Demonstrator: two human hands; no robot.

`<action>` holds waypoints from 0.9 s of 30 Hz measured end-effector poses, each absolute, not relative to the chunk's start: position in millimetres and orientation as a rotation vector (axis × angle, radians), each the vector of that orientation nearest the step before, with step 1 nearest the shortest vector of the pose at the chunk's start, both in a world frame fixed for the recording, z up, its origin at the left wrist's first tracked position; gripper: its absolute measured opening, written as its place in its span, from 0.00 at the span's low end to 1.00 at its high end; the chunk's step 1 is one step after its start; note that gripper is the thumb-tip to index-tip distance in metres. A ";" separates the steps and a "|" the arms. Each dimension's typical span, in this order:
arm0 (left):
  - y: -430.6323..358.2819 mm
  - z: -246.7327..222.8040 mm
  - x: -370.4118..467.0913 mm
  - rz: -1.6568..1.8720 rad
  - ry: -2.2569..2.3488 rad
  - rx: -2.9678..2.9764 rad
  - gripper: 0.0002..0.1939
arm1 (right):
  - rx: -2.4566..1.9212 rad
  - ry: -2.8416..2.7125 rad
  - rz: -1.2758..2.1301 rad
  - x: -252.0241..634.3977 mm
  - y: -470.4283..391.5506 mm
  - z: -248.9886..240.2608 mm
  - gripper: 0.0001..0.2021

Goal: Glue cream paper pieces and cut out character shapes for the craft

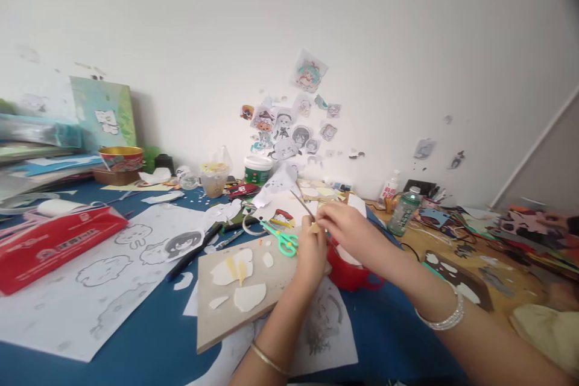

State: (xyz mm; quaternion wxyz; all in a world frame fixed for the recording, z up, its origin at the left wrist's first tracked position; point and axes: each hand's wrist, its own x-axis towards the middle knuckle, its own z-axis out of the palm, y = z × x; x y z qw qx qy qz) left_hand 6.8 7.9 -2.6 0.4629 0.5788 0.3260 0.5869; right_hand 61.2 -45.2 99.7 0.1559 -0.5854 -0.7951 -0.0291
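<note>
Two bare hands are shown, meeting at their fingertips. In the left hand (312,256), the fingers are closed narrowly on one small pale-yellow piece (313,227), which is seen at the fingertips, just below those of the right hand; which way its long axis runs cannot be told. The right hand (344,223) is held narrow, its fingers drawn together; what is gripped by it cannot be told. One thin, dark, straight tool (302,205) is seen at the meeting fingertips, its long axis slanted and its free end pointed up and to the left, away from both hands. One pair of mint-green scissors with yellow details (286,242) is laid just left of the left hand, blades directed up and to the left. Left of and below that hand, one flat grey-beige rectangular board (212,338) is placed, on which two slim yellow strips (241,271) and at least five flat white pieces (250,297) are spread. Beneath the right hand, one glossy red round vessel with a handle (350,277) is partly hidden. Beyond the right hand, to its right, two bottles are stood: one clear green plastic bottle (404,212) and one white bottle with a red-marked label (389,188).
</note>
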 end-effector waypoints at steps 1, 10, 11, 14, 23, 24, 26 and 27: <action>7.7 -4.8 4.8 1.440 0.790 1.445 0.06 | -1.672 -2.187 -0.113 75.9 -50.1 102.9 0.08; 6.6 -4.8 2.1 1.489 0.802 1.511 0.09 | -1.873 -2.114 -0.142 156.4 -49.7 75.8 0.08; 6.3 -4.5 1.7 1.497 0.806 1.510 0.09 | -1.904 -2.135 -0.125 157.0 -48.3 73.6 0.08; 5.2 -4.3 0.3 1.525 0.812 1.523 0.10 | -1.996 -2.151 -0.047 155.3 -43.3 69.4 0.08; -0.1 -0.1 -2.0 1.554 0.810 1.495 0.10 | -2.066 -2.298 -0.137 150.4 -29.1 63.1 0.08; -0.3 0.2 -2.2 1.559 0.810 1.495 0.10 | -2.065 -2.313 -0.149 150.1 -28.7 62.6 0.09; -0.2 0.1 -2.5 1.564 0.804 1.493 0.10 | -2.074 -2.330 -0.174 149.7 -28.0 61.6 0.09; 0.1 -0.2 -2.5 1.566 0.798 1.490 0.10 | -2.079 -2.332 -0.187 149.6 -27.6 60.9 0.10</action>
